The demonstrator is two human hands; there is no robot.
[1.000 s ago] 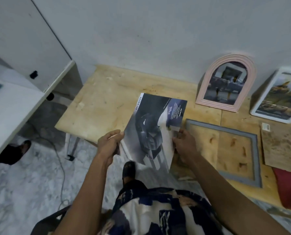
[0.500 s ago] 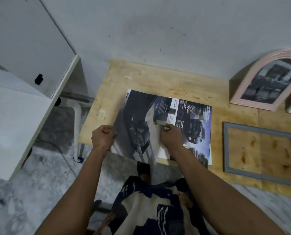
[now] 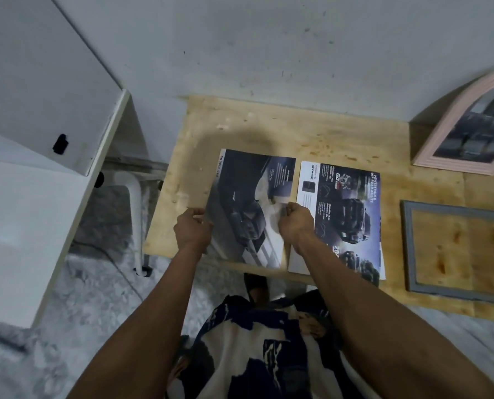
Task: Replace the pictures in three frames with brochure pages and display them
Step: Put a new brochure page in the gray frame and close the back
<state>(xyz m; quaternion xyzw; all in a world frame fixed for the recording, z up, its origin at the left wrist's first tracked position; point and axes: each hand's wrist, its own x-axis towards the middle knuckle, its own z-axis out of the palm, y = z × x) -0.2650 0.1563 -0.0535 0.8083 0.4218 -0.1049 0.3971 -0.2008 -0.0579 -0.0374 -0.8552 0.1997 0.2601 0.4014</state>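
A car brochure lies on the wooden table (image 3: 269, 131). Its left page (image 3: 240, 203), dark with a pickup truck, is held at its left edge by my left hand (image 3: 192, 230) and at its right edge by my right hand (image 3: 294, 223), fingers curled on the paper. A gap shows between this page and the right brochure page (image 3: 349, 214), which lies flat. An empty grey frame (image 3: 407, 246) lies flat to the right. A pink arched frame (image 3: 467, 125) with a dark picture leans on the wall at the far right.
A white cabinet (image 3: 38, 82) and white desk (image 3: 24, 214) stand to the left of the table, with a gap and a cable on the marble floor between. My patterned clothing fills the bottom centre.
The brochure has been laid open on the table, and the left page now sits apart from the right page. The camera view has shifted left, so the frames slid right.
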